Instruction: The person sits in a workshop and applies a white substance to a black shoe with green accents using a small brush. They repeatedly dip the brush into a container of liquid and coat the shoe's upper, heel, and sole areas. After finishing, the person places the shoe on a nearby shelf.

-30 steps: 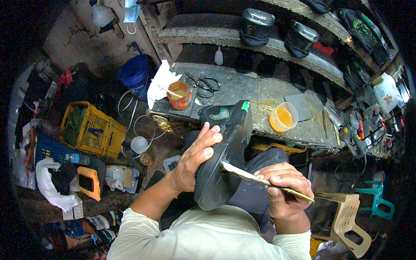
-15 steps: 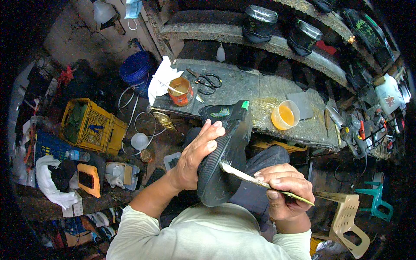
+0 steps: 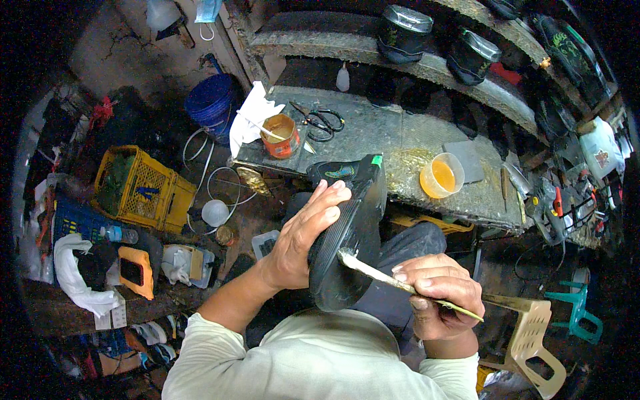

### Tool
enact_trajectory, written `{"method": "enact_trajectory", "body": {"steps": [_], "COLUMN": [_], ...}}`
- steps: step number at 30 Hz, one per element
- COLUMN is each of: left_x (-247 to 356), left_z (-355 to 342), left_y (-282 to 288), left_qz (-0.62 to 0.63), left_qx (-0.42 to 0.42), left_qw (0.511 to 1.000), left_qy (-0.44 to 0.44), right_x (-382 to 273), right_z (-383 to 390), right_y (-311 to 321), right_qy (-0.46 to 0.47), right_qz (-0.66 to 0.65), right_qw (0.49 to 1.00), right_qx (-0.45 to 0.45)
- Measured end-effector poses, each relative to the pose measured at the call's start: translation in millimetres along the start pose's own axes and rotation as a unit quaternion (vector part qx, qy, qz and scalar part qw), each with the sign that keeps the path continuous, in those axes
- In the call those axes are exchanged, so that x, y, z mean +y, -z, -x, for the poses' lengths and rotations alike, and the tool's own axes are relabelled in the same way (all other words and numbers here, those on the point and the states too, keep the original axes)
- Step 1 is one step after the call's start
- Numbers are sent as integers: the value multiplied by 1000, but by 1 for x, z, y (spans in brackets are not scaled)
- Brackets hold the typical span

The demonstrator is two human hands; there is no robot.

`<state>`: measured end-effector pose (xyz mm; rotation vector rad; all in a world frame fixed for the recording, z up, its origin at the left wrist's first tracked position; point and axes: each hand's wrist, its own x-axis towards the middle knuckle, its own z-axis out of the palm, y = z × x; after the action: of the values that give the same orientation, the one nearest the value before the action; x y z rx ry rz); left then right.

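Left hand (image 3: 303,237), fingers extended, rested against the black shoe (image 3: 355,223) between both hands; right hand (image 3: 443,290), fingers curled, pinched a slim brush (image 3: 375,271) (its pale tip touched the shoe); beyond that hand sat an orange-filled cup (image 3: 459,171)

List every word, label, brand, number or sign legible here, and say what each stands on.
No text reads clearly enough to quote.
Red-orange can: label print too small to read.
Clear bottle: blue label, blurred.
White container at the right: reddish mark, no letters I can make out.
Black shoe in hand: patterned green side mark and a plain green patch, no readable lettering.
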<state>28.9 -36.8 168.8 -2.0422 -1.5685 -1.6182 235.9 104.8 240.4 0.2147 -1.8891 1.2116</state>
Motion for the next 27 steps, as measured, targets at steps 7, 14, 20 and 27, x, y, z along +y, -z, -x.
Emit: {"method": "enact_trajectory", "body": {"steps": [7,14,20,27], "left_x": [2,0,1,3], "left_z": [-3,-5,-6,-8], "left_y": [-2,-3,-2,-2], "left_qz": [-15,-23,-14,-24], "left_qx": [14,20,17,14], "left_qw": [1000,1000,1000,1000], "left_qy": [-3,-4,1,8], "right_x": [-2,-3,-4,-6], "right_z": [0,0,0,0], "right_y": [0,-1,0,-1], "right_qy": [-6,-5,-4,-7], "right_qz": [1,-4,3,7], "right_qw": [1000,1000,1000,1000], "right_qx": [-10,-10,-13,-14]}}
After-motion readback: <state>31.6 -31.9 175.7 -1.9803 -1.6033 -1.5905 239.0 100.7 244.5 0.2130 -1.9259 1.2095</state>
